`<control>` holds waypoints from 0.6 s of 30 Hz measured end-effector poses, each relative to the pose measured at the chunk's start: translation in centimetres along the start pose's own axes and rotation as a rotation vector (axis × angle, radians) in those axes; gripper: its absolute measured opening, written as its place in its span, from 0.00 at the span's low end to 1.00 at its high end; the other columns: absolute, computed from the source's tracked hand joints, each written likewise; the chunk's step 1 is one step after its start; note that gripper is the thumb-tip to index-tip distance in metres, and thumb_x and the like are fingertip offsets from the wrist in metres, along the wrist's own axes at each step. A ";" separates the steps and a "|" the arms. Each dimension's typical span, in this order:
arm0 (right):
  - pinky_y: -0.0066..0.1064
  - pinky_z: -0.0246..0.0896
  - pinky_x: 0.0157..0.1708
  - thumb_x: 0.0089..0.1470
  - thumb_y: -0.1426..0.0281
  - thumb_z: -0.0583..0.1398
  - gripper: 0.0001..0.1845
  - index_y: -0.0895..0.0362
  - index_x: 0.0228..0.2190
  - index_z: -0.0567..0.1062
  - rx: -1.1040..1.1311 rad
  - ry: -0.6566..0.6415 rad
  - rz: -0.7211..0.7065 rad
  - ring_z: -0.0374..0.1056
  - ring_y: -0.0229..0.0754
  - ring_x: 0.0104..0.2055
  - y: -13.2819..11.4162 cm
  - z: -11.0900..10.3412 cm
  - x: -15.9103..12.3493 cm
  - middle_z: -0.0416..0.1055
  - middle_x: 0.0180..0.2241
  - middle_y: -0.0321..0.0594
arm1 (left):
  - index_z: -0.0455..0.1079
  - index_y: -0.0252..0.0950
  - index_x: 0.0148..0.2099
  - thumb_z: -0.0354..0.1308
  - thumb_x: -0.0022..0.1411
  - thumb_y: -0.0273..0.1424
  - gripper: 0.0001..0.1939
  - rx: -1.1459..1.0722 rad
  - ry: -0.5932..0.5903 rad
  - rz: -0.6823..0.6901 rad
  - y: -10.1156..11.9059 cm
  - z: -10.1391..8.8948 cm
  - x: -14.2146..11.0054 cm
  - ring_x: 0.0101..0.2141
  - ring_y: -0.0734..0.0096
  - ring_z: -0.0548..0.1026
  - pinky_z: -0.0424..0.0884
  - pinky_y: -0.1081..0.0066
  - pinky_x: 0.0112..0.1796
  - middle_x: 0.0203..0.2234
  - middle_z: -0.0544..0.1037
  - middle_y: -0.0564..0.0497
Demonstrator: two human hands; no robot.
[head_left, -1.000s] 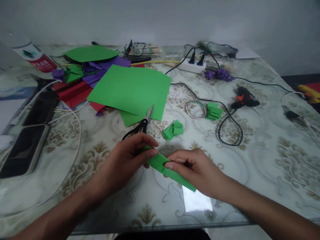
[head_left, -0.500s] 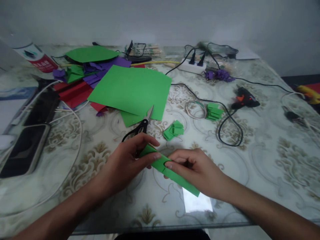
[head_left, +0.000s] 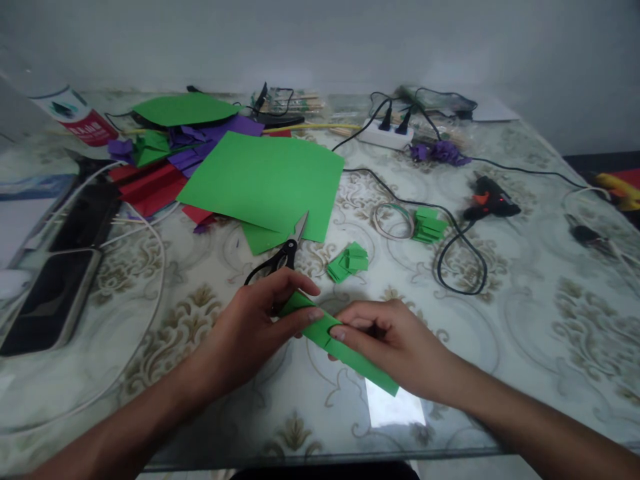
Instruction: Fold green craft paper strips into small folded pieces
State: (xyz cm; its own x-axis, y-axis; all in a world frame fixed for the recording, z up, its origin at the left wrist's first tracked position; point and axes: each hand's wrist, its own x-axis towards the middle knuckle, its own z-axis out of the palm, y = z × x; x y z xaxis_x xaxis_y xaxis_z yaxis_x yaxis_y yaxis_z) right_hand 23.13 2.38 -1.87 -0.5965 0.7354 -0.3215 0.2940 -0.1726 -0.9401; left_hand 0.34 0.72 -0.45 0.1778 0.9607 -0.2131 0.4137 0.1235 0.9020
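Note:
A narrow strip of green paper (head_left: pixel 357 363) slants between my hands above the table, its lower end towards the front right. My left hand (head_left: pixel 265 313) pinches its upper end between thumb and fingers. Around its middle, by a short crease or slit, my right hand (head_left: pixel 380 337) grips it, thumb on top. Black-handled scissors (head_left: pixel 286 252) lie partly open just behind my left hand, the tip over large green sheets (head_left: pixel 265 177). Small folded green paper pieces (head_left: pixel 349 261) rest beyond my fingers, and another green bundle (head_left: pixel 429 225) sits farther right.
A black glue gun (head_left: pixel 490 199) lies at the right, its cord looping nearby. At the back stands a white power strip (head_left: pixel 385 135). On the left are a phone (head_left: pixel 50 300), white cables, red paper (head_left: pixel 153 187) and a bottle (head_left: pixel 75 117). A ring (head_left: pixel 393 221) lies beside the right bundle.
The green strip has shifted slightly down and to the right, so its lower end reaches farther towards the front. Both hands keep their grip nearly in place.

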 end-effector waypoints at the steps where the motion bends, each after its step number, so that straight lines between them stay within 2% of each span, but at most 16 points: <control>1: 0.27 0.53 0.23 0.65 0.58 0.61 0.17 0.58 0.33 0.79 -0.002 0.000 0.000 0.60 0.35 0.25 0.0 0.0 0.0 0.71 0.25 0.35 | 0.74 0.40 0.46 0.65 0.65 0.35 0.09 0.008 0.002 0.003 0.0 0.0 0.0 0.25 0.75 0.72 0.65 0.76 0.27 0.23 0.74 0.59; 7: 0.27 0.54 0.24 0.65 0.58 0.62 0.17 0.58 0.33 0.80 0.000 -0.001 -0.008 0.61 0.35 0.25 -0.2 0.0 0.1 0.71 0.25 0.36 | 0.74 0.40 0.45 0.65 0.65 0.36 0.09 0.037 -0.001 0.003 0.3 -0.1 0.1 0.25 0.76 0.71 0.64 0.77 0.26 0.23 0.73 0.59; 13: 0.25 0.54 0.23 0.63 0.54 0.64 0.19 0.58 0.34 0.80 0.131 -0.055 0.043 0.63 0.35 0.26 -0.2 0.0 -0.1 0.72 0.27 0.36 | 0.75 0.39 0.46 0.64 0.65 0.34 0.08 -0.028 0.003 -0.002 0.2 0.0 0.1 0.26 0.75 0.74 0.67 0.76 0.28 0.25 0.75 0.58; 18: 0.25 0.54 0.22 0.63 0.57 0.64 0.17 0.58 0.35 0.80 0.116 -0.042 0.023 0.62 0.34 0.26 0.1 0.0 -0.2 0.72 0.26 0.36 | 0.74 0.40 0.47 0.64 0.66 0.36 0.09 -0.037 0.011 -0.002 -0.1 0.1 0.0 0.26 0.74 0.73 0.67 0.76 0.28 0.24 0.74 0.59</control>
State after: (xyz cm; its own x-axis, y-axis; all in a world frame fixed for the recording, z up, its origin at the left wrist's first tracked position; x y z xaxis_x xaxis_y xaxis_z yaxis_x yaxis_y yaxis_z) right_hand 23.28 2.27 -1.92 -0.6221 0.7025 -0.3457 0.2209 -0.2661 -0.9383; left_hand 0.35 0.73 -0.60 0.1669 0.9632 -0.2106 0.3810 0.1340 0.9148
